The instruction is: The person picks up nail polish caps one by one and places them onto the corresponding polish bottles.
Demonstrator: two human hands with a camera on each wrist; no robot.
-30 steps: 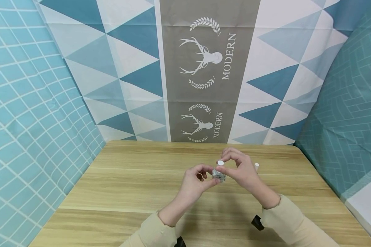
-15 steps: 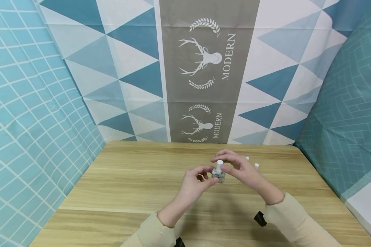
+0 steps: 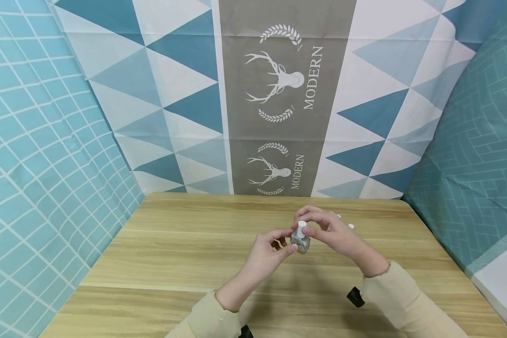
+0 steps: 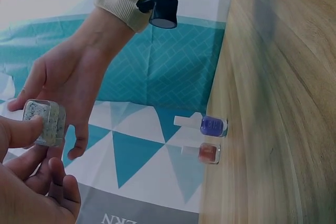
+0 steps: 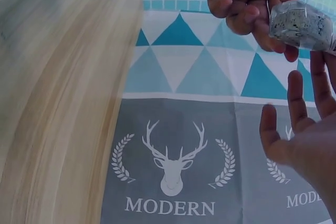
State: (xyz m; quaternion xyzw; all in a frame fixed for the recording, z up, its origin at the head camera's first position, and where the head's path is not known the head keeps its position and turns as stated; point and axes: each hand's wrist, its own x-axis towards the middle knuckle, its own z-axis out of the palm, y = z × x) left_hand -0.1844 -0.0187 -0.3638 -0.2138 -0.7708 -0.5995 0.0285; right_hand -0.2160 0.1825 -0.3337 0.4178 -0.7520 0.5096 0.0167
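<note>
A nail polish bottle [image 3: 301, 242] with speckled grey-white polish and a white cap [image 3: 302, 228] is held above the table, cap end up and slightly tilted. My left hand [image 3: 267, 249] pinches its glass body between thumb and fingers. At the cap, my right hand [image 3: 327, 231] pinches with thumb and index finger. The left wrist view shows the left thumb pressed on the bottle's glass [image 4: 46, 121], with the cap hidden. In the right wrist view, the bottle [image 5: 302, 26] lies between both hands and its cap end runs out of frame.
Two more nail polish bottles stand on the wooden table [image 3: 186, 263], one purple [image 4: 212, 126] and one reddish [image 4: 208, 153], both white-capped. In the head view the right hand mostly hides them. Patterned cloths [image 3: 270, 94] hang behind and at the sides.
My right hand has turned and shifted slightly rightward, showing more of the white cap. The bottle has tilted a little. A second cap behind the right hand has come into view.
</note>
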